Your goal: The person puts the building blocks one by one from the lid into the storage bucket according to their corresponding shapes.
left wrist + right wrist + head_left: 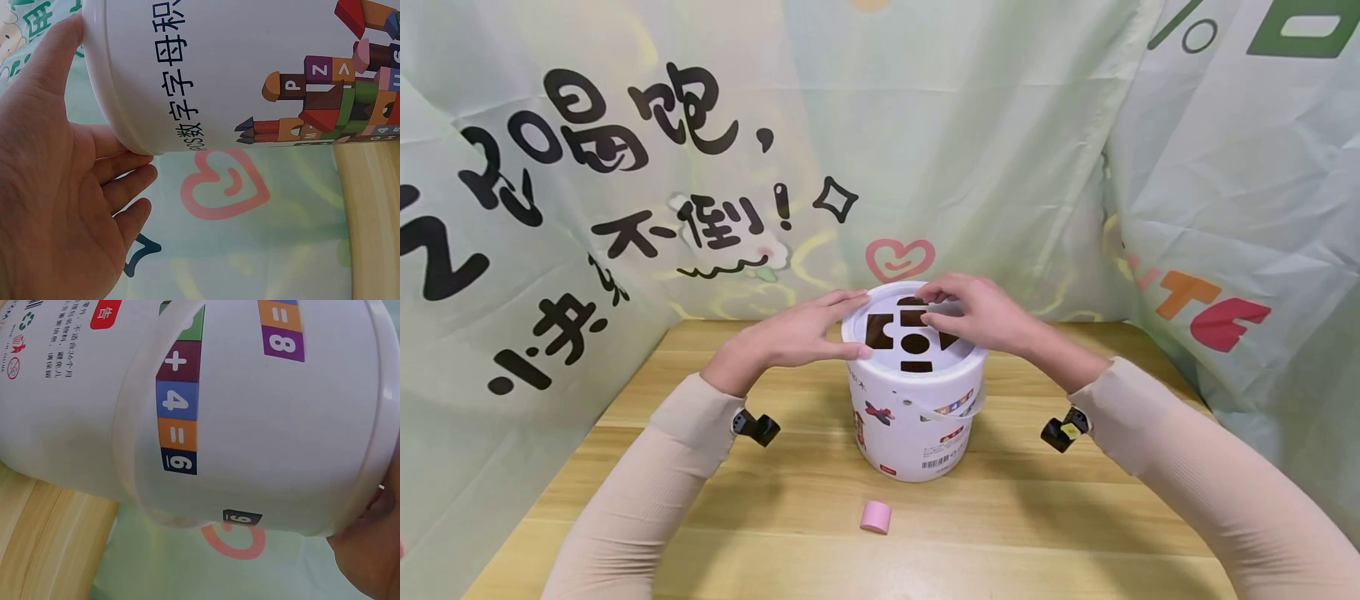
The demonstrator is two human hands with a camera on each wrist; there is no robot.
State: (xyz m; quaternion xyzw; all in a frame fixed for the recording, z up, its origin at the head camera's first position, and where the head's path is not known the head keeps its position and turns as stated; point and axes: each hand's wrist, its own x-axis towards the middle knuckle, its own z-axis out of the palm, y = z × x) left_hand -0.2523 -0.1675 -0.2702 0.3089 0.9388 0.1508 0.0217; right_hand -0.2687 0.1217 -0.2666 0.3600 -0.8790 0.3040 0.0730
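Observation:
A white bucket with printed toy blocks on its wall stands upright on the table. Its white lid has several shaped cut-outs, dark inside. My left hand touches the lid's left rim, thumb at the near side and extended fingers at the far side; the left wrist view shows the same hand against the rim. Over the lid's right part is my right hand, thumb and forefinger apart with nothing visible between them. Only part of that hand shows in the right wrist view. A pink block with a rounded top lies before the bucket.
The wooden table meets printed fabric hung at the back and both sides. A thin white handle hangs on the bucket's right front. Small black cameras are strapped at both wrists.

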